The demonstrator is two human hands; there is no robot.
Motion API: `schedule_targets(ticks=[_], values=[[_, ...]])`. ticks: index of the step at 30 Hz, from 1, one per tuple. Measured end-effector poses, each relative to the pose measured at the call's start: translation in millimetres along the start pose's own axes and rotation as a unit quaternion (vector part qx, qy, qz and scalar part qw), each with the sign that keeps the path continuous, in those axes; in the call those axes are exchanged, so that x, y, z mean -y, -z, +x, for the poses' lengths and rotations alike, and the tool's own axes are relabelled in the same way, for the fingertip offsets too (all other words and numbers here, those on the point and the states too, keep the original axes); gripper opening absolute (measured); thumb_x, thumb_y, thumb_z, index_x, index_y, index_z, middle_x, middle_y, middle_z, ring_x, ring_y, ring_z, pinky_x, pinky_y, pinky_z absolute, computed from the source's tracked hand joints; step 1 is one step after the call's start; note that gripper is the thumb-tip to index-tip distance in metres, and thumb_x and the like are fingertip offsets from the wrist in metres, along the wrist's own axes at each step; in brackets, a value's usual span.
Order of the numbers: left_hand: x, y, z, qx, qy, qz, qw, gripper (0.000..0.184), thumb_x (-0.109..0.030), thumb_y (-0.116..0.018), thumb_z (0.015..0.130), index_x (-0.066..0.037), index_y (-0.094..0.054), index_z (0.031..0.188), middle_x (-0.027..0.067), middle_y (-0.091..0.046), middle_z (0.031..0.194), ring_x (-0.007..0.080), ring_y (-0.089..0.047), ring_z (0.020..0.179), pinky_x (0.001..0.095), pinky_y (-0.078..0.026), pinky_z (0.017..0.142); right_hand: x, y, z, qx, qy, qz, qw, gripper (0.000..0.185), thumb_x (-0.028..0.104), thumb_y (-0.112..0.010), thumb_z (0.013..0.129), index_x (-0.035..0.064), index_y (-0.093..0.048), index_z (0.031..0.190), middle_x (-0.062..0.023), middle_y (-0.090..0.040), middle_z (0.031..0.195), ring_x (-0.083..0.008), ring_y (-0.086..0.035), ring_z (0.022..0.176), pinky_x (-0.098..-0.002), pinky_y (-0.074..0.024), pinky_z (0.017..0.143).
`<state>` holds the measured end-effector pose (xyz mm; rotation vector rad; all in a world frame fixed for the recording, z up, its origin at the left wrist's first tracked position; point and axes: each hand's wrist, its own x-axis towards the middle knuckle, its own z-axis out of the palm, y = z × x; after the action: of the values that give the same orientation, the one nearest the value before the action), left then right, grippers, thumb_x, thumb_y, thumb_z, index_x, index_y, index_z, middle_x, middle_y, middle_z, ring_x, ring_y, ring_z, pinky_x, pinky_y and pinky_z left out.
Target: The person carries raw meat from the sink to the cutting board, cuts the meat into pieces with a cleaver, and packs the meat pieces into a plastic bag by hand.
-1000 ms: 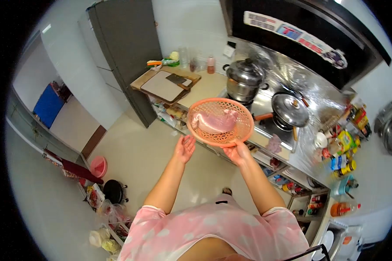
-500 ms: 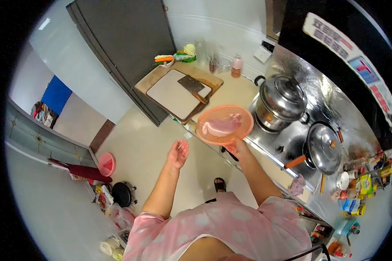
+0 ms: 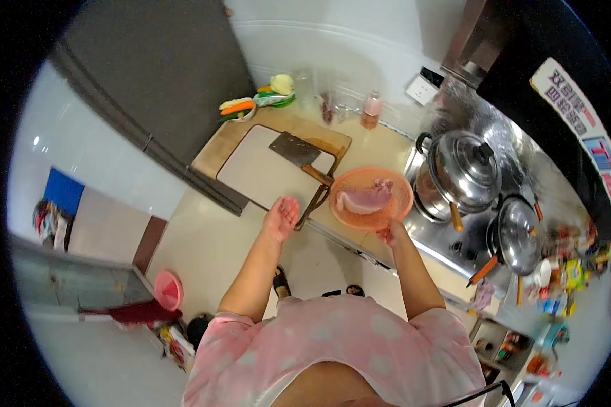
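Note:
My right hand point(image 3: 391, 235) grips the near rim of an orange plastic colander point(image 3: 404, 192), its fingers partly hidden beneath the edge. Inside the colander lies a piece of raw pale-pink meat point(image 3: 368, 199). Whether the colander rests on the counter or hangs just above it, I cannot tell. My left hand point(image 3: 281, 218) is empty, palm turned up and fingers apart, just off the near edge of a white cutting board point(image 3: 254, 173). Across that board's right part lies a cleaver point(image 3: 295, 149), its wooden handle pointing toward the colander.
Behind the board stand a bowl of vegetables point(image 3: 237, 110), glassware and a pink bottle point(image 3: 371, 110). To the right, a steel steamer pot point(image 3: 458, 169) and a lidded wok point(image 3: 518, 237) occupy the stove. A tall grey fridge-like panel point(image 3: 163, 74) rises at the left.
My view has shifted closer to the counter. The colander, held in my right hand, is now nearer the counter and the cleaver handle. My left hand has come up beside the cutting board.

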<state>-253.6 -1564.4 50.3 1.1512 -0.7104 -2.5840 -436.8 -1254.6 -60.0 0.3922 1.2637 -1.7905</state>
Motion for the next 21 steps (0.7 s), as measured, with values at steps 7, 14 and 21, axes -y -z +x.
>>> schedule_targets(ticks=[7,14,21], values=[[-70.4,25.6,81.9,0.116,0.120,0.064,0.984,0.020,-0.030,-0.055,0.091,-0.012,-0.058,0.100,0.0016,-0.061,0.101,0.0157,-0.057,0.095,0.0291,-0.044,0.081,-49.4,-46.1,-18.1,-0.226,0.055,0.011,0.972,0.042,0.021,-0.057,0.082,0.0046,-0.049,0.120,-0.0148,-0.058,0.107,-0.0278,-0.059,0.093,-0.0431,-0.0524,0.075],[-98.0,44.7,158.9,0.168,0.158,0.157,0.960,0.026,-0.028,-0.064,0.085,-0.013,-0.058,0.105,0.0008,-0.061,0.101,0.0170,-0.057,0.094,0.0307,-0.043,0.085,-71.6,-108.6,-28.0,-0.525,0.293,-0.319,0.733,0.070,0.013,-0.066,0.072,0.0030,-0.039,0.135,-0.0208,-0.034,0.137,-0.0332,-0.039,0.124,-0.0440,-0.0407,0.096],[-172.0,29.3,147.9,0.089,0.077,0.224,0.968,0.026,-0.025,-0.067,0.083,-0.018,-0.058,0.107,-0.0026,-0.059,0.102,0.0143,-0.053,0.099,0.0287,-0.040,0.087,-34.6,-217.7,31.4,-0.232,0.408,-0.222,0.855,0.042,-0.001,-0.058,0.078,0.0020,-0.051,0.119,-0.0144,-0.060,0.106,-0.0278,-0.058,0.098,-0.0337,-0.0463,0.086]])
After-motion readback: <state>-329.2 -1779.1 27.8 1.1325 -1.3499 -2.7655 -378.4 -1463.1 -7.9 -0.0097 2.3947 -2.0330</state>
